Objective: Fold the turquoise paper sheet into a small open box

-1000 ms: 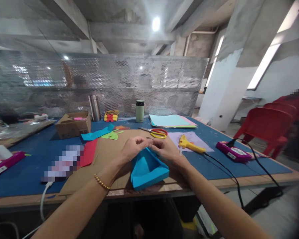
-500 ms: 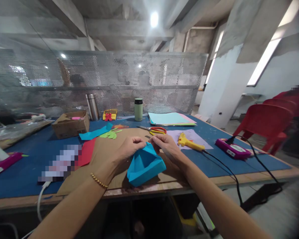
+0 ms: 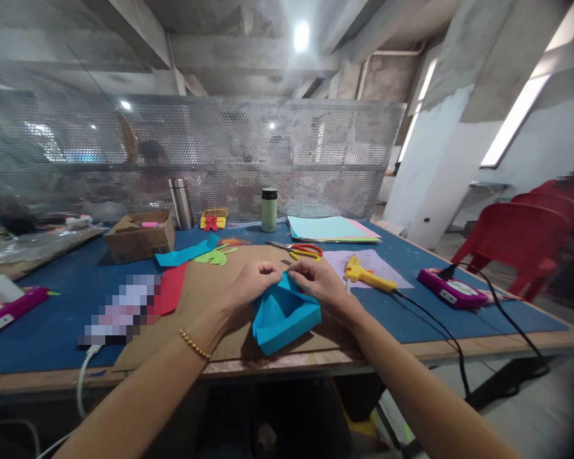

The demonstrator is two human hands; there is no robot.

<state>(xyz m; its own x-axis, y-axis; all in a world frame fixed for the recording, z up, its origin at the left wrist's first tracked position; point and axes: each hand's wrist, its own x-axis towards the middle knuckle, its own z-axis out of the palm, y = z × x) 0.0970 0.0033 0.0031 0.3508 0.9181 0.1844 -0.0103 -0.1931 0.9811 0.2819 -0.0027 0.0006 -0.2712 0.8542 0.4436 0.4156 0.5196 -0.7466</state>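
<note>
A blue folded paper shape [image 3: 287,328], hollow with raised walls, is held over a brown cardboard sheet [image 3: 210,306] near the table's front edge. My left hand [image 3: 257,279] pinches its far tip from the left, fingers curled. Close beside it, my right hand [image 3: 318,280] pinches the same far corner from the right. The fingertips hide most of that corner. Just beyond the hands lie scissors [image 3: 301,250] with red and yellow handles. Right of my right hand, a yellow glue gun [image 3: 370,275] rests on a lilac paper sheet [image 3: 397,274].
On the left are red paper [image 3: 171,290], a blue paper strip [image 3: 186,252], green paper cutouts [image 3: 215,256], a cardboard box [image 3: 141,239] and a pixelated object [image 3: 122,309] with a white cable. A green bottle [image 3: 268,211], paper stack [image 3: 332,228] and purple power strip [image 3: 452,289] stand farther out.
The view has shifted slightly, moving the table's things a little to the right. The blue paper has turned slightly between my hands, and both hands still pinch its far corner.
</note>
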